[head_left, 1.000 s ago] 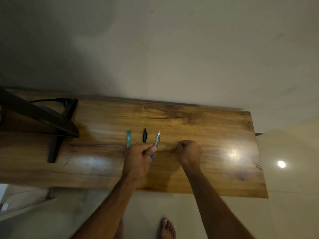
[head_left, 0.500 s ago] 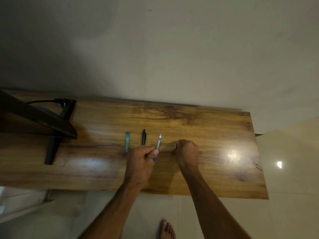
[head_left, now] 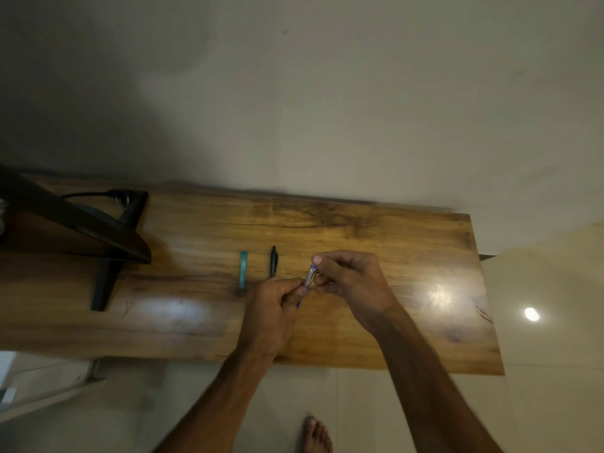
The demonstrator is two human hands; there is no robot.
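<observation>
Two hands hold one silver pen (head_left: 310,275) over the table (head_left: 392,243): the left hand (head_left: 273,308) grips its bottom and the right hand (head_left: 351,282) pinches its top. Pulling too hard could make a small part fall and roll away.

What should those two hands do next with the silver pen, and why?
Probably a small twist at the top of the pen by the right hand. The left hand grips the lower barrel and the right pinches the upper end, a hold suited to turning. Whether that opens or closes it, I cannot tell.
</observation>
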